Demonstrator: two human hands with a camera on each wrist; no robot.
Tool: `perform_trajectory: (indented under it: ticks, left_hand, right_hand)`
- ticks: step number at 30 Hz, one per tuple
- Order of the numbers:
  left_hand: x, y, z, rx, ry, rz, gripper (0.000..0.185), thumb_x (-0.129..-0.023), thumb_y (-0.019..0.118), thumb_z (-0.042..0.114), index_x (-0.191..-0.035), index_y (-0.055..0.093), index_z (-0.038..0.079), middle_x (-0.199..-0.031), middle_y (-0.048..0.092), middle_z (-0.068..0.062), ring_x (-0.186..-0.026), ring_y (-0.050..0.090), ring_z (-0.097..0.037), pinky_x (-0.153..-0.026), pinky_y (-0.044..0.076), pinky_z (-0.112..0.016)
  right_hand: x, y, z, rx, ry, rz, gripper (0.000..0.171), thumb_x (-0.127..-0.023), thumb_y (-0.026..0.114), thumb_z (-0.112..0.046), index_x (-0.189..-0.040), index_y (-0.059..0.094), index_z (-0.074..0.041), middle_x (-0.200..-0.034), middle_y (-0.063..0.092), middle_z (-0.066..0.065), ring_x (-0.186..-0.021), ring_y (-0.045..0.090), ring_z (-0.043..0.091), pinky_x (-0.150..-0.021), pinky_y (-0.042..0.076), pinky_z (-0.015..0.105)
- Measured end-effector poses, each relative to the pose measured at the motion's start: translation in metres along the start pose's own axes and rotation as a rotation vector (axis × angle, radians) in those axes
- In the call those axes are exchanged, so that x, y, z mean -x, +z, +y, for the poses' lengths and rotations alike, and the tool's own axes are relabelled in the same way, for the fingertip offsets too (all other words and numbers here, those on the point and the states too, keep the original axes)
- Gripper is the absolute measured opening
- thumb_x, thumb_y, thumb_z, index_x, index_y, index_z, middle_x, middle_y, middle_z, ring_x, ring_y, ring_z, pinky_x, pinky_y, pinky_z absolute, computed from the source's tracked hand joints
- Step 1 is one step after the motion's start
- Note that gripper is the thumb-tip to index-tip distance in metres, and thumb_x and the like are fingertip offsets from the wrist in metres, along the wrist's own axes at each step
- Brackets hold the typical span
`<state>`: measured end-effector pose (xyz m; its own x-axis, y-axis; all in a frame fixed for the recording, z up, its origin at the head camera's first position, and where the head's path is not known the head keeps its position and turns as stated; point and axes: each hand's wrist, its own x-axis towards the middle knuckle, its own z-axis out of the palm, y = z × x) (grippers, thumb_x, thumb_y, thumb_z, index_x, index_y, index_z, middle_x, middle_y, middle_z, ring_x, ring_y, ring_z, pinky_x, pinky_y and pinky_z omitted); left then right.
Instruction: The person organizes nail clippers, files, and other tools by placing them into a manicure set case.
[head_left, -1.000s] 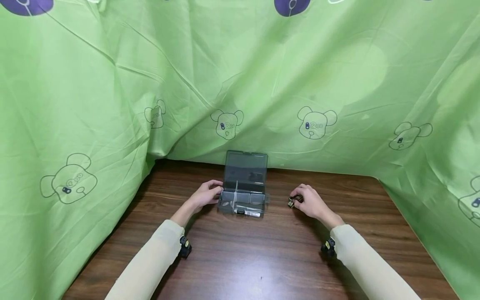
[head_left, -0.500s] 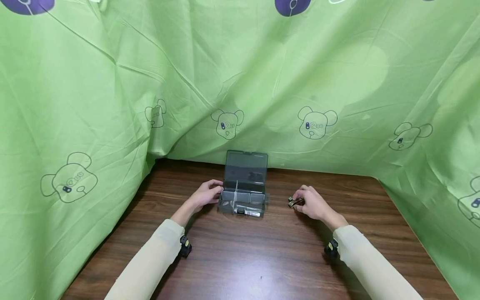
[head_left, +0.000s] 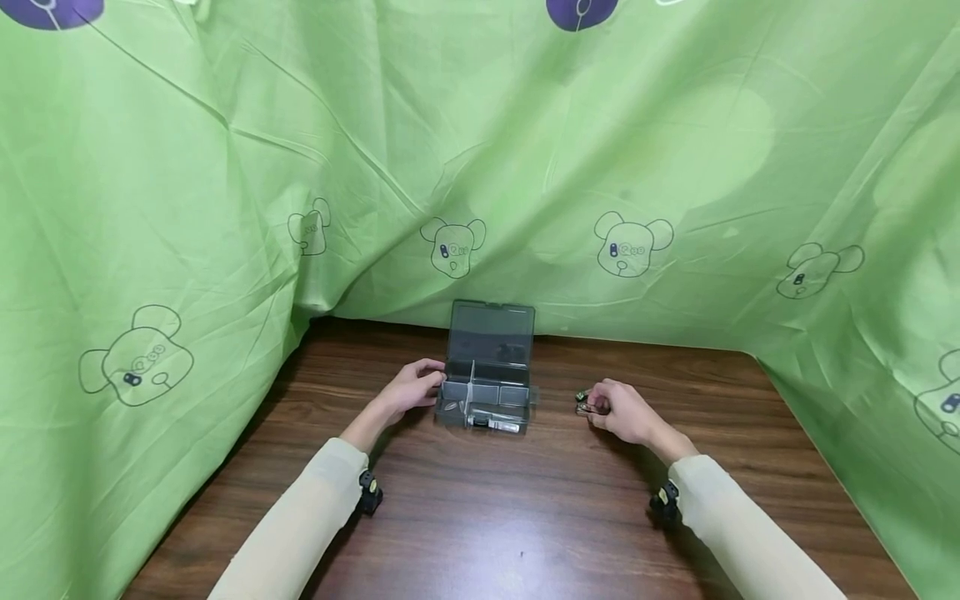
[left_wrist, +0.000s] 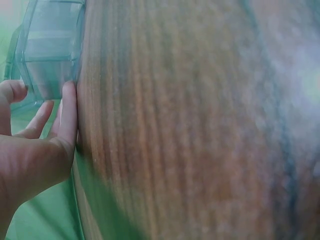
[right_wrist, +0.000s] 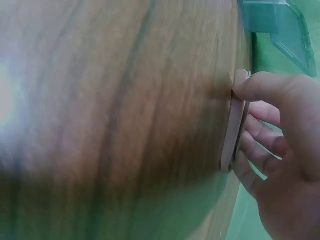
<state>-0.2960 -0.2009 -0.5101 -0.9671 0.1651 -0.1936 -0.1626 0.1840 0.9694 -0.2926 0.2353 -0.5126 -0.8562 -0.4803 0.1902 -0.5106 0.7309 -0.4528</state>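
The left hand stayed against the left side of the open box, fingers resting on its wall, steadying it. The right hand had closed tighter round the small clips on the table, just right of the box; they were now pinched, seemingly ready for lifting.

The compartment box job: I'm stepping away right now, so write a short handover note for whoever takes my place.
Left hand: fingers touch the left side of the open grey compartment box and steady it; nothing is gripped.
Right hand: pinches a small dark metal part lying on the wooden table, right of the box.
Done: lid up; a few small items lie in the front compartments.
Left: the part in the right hand is outside the box, probably due to go in.
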Motion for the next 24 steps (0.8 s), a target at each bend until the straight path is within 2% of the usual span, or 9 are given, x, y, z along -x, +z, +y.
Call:
perform_trajectory:
  ticks: [4, 10, 18, 24]
  left_hand:
    - [0.001, 0.0, 0.0, -0.006, -0.005, -0.003, 0.044, -0.107, 0.056, 0.016, -0.148, 0.053, 0.001, -0.135, 0.062, -0.02, -0.124, 0.065, -0.032, -0.099, 0.059, -0.044]
    - [0.001, 0.001, 0.001, -0.001, -0.002, -0.006, 0.044, -0.107, 0.056, 0.016, -0.148, 0.053, 0.001, -0.137, 0.061, -0.02, -0.123, 0.064, -0.031, -0.1, 0.058, -0.046]
    - [0.0, -0.001, 0.0, -0.008, -0.002, -0.005, 0.043, -0.107, 0.055, 0.017, -0.147, 0.053, 0.001, -0.137, 0.06, -0.021, -0.124, 0.064, -0.032, -0.1, 0.058, -0.046]
    - [-0.001, -0.001, -0.001, -0.009, -0.001, -0.008, 0.043, -0.107, 0.056, 0.017, -0.147, 0.053, 0.001, -0.137, 0.061, -0.021, -0.126, 0.063, -0.033, -0.101, 0.058, -0.046]
  right_hand:
    - [-0.001, 0.002, -0.006, -0.016, -0.026, 0.048, 0.019, -0.084, 0.083, -0.004, -0.091, 0.067, -0.01, -0.087, 0.061, -0.002, -0.079, 0.058, 0.013, -0.069, 0.052, 0.03]
    - [-0.013, 0.0, -0.026, -0.115, -0.054, 0.082, 0.017, -0.085, 0.083, -0.003, -0.094, 0.069, -0.008, -0.088, 0.065, 0.0, -0.08, 0.064, 0.017, -0.072, 0.056, 0.033]
    - [-0.042, 0.001, -0.056, -0.157, -0.078, 0.136, 0.015, -0.086, 0.083, -0.004, -0.096, 0.072, -0.008, -0.09, 0.066, 0.0, -0.081, 0.064, 0.013, -0.074, 0.057, 0.032]
    - [-0.066, 0.01, -0.078, -0.182, -0.095, 0.15, 0.013, -0.088, 0.084, -0.006, -0.098, 0.075, -0.006, -0.091, 0.066, 0.002, -0.082, 0.063, 0.016, -0.075, 0.055, 0.034]
